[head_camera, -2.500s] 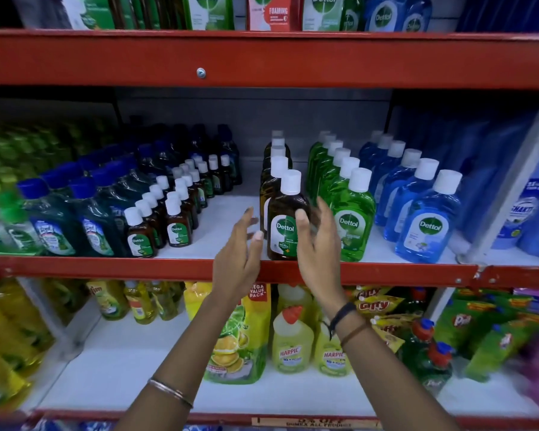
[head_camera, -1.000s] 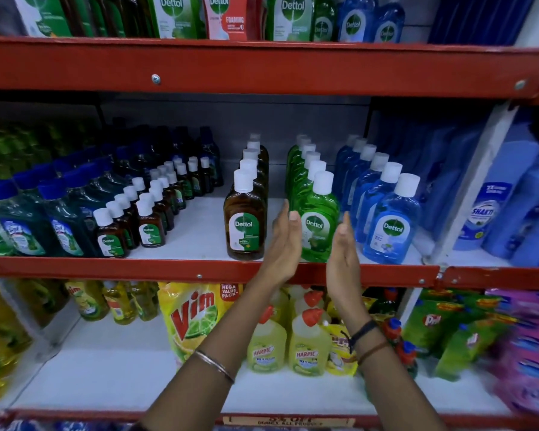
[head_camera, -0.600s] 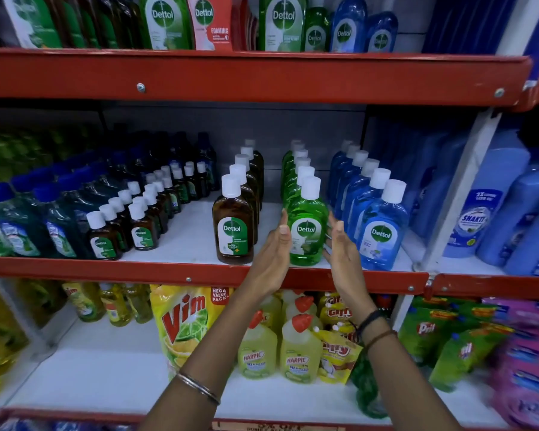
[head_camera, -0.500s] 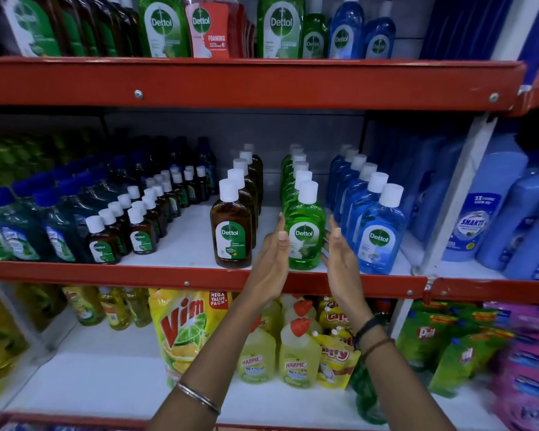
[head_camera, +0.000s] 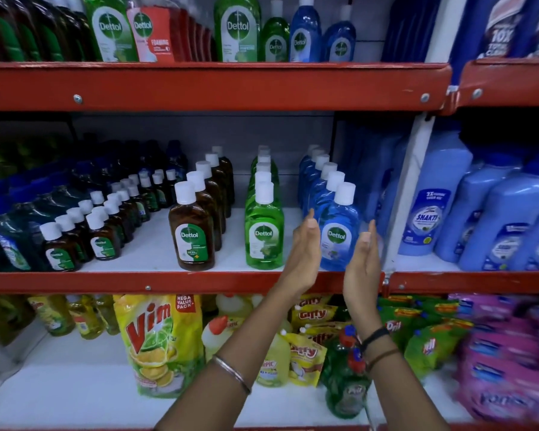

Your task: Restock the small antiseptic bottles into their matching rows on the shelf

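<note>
While flanked by hands, blue bottle (head_camera: 336,234) stands

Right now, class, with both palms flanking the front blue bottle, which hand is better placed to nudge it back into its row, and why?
Probably the left hand: its fingertips already overlap the blue bottle beside the label. The right hand is open on the other side, near the white upright, with a gap showing.

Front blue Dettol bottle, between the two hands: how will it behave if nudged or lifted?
The front blue bottle looks tall for its narrow base, so a push near the white cap may tip it. It looks full, so probably fairly heavy for its size. The glossy plastic could be slippery; left hand and right hand flank it, open.
</note>
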